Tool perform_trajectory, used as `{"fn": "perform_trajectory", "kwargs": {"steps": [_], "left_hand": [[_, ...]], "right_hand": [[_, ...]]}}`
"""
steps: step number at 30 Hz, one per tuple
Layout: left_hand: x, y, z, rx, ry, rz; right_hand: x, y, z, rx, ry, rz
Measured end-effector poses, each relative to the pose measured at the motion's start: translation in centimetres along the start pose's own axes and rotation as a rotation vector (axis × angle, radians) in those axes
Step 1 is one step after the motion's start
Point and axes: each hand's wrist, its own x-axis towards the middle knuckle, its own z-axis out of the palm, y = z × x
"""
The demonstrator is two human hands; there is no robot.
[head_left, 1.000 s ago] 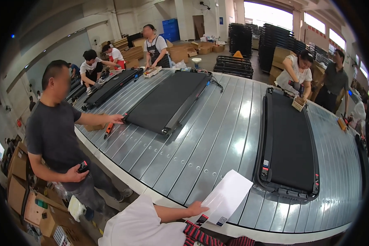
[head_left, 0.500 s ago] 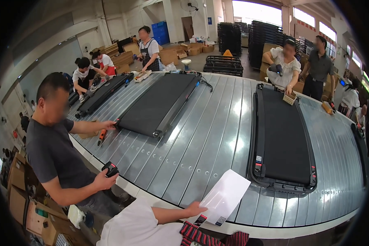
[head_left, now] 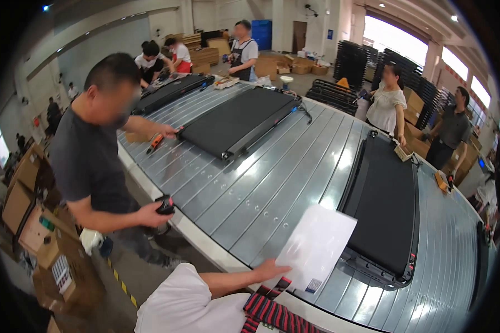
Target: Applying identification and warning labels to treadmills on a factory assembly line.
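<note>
Since a second ago the black flat machine (head_left: 380, 216) has been sliding closer along the grey slatted bench (head_left: 261, 194), beyond your fingers. Your left hand (head_left: 272, 270) is pinching the white paper sheet (head_left: 316, 247) at its near edge; keep it flat, gripped firmly. Your right hand isn't showing.

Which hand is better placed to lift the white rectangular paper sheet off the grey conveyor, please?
Left: the left hand touches the white rectangular paper sheet at its near corner; the right hand is out of view.
</note>
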Motion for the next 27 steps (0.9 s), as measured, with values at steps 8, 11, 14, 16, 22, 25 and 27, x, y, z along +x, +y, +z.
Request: {"fn": "perform_trajectory", "kwargs": {"steps": [8, 11, 14, 16, 22, 25, 27], "left_hand": [[-0.4, 7.8, 6.0, -0.427, 0.250, -0.196], [0.4, 9.2, 8.2, -0.535, 0.218, -0.118], [0.0, 10.1, 8.8, -0.549, 0.177, -0.063], [-0.6, 10.3, 9.0, -0.555, 0.159, -0.060], [-0.4, 10.3, 8.4, -0.484, 0.107, -0.077], [-0.1, 10.4, 7.7, -0.362, 0.061, -0.052], [1.0, 10.4, 6.2, -0.352, 0.030, -0.078]], "right_hand": [[-4.3, -6.8, -12.6, -0.240, 0.118, -0.295], [-3.2, -10.0, -14.8, 0.169, 0.175, -0.479], [-3.1, -13.7, -14.6, 0.327, 0.153, -0.576], [-2.8, -14.9, -14.0, 0.557, 0.037, -0.622], [-0.9, -16.5, -14.0, 0.517, 0.121, -0.648], [0.1, -17.4, -14.3, 0.495, 0.150, -0.696], [0.7, -18.1, -15.0, 0.466, 0.107, -0.711]]}}
